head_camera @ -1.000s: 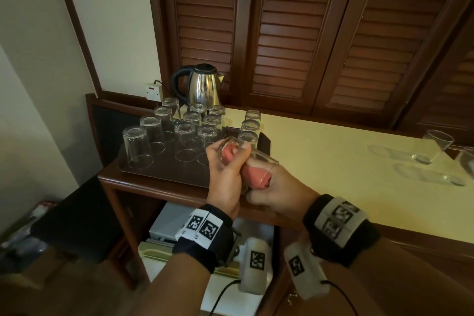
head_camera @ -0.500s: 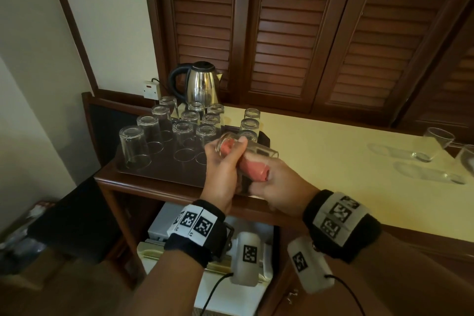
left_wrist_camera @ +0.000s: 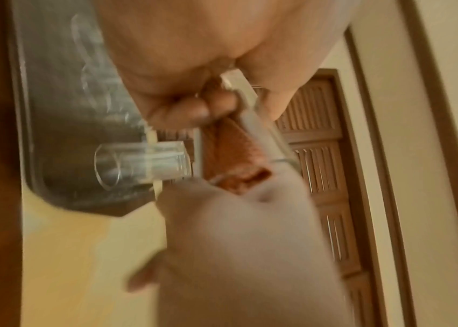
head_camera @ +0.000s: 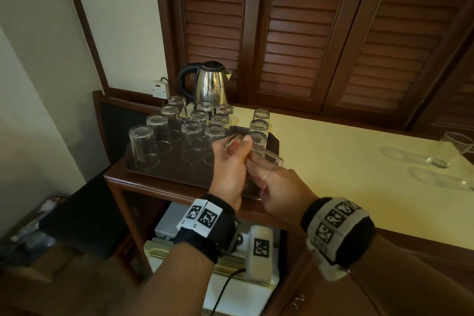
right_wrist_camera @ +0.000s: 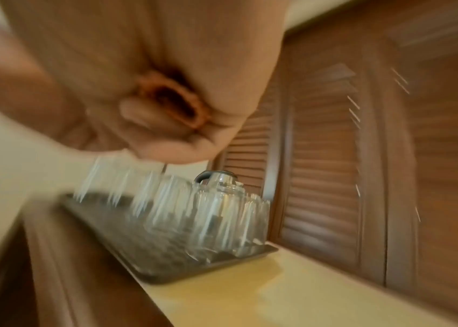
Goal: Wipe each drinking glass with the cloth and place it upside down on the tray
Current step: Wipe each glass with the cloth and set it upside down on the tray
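Observation:
A clear drinking glass (head_camera: 264,156) lies on its side in the air over the front right corner of the dark tray (head_camera: 164,177). My left hand (head_camera: 230,167) grips it round the base end. My right hand (head_camera: 282,187) is at its mouth, with fingers showing through the glass wall. The left wrist view shows the orange-pink cloth (left_wrist_camera: 236,159) bunched in the glass mouth. In the blurred right wrist view the cloth (right_wrist_camera: 171,101) sits inside my curled right fingers. Several glasses (head_camera: 143,146) stand upside down on the tray.
A steel kettle (head_camera: 213,82) stands behind the tray, by a wall socket (head_camera: 159,88). Two upright glasses (head_camera: 454,149) stand at the far right of the yellow counter (head_camera: 346,161). A small fridge (head_camera: 230,290) sits under the counter. Louvred wooden doors line the back.
Both hands stay at the tray's front right corner with the glass. The pink cloth that showed through the glass in the head view is now out of sight there.

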Demonstrator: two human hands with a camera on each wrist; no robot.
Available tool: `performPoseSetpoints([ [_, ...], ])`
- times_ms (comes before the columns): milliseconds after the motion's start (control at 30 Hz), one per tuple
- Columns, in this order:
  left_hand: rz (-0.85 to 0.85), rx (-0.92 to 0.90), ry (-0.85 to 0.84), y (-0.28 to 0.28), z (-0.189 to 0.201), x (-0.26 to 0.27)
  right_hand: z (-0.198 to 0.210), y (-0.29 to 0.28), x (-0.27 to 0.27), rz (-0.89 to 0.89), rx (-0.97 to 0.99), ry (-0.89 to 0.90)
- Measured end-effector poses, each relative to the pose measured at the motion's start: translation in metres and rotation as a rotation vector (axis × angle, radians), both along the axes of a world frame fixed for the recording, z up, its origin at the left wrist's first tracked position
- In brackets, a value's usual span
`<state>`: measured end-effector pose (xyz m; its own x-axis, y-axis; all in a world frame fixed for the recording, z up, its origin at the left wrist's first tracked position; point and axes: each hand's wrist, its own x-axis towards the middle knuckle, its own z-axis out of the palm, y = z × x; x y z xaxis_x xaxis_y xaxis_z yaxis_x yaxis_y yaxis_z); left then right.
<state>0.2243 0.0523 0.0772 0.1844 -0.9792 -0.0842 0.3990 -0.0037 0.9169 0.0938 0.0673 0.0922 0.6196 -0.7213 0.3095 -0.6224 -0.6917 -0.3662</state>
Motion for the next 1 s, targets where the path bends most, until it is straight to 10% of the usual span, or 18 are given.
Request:
performPoseSetpoints([
  [167, 0.002, -0.115, 0.005, 0.001, -0.002, 0.0, 0.003, -0.006, -0.007, 0.097, 0.833, -0.681],
  [333, -0.015, 0.0, -0.06, -0.003, -0.001, 0.005, -0.003, -0.011, -0.005, 0.043, 0.004, -0.008],
  [500, 0.005, -0.12, 0.105, 0.003, -0.004, -0.002, 0.005, -0.009, -0.008, 0.127, 0.825, -0.607],
  [667, -0.015, 0.015, -0.036, -0.004, -0.005, 0.0, -0.003, -0.009, -0.004, -0.024, 0.025, 0.036],
  [867, 0.02, -0.1, 0.085, 0.001, -0.006, -0.009, 0.008, -0.004, -0.009, 0.098, 0.836, -0.629],
  [1000, 0.004, 0.005, -0.053, -0.005, -0.005, -0.004, -0.001, -0.007, -0.009, 0.004, 0.112, -0.098],
])
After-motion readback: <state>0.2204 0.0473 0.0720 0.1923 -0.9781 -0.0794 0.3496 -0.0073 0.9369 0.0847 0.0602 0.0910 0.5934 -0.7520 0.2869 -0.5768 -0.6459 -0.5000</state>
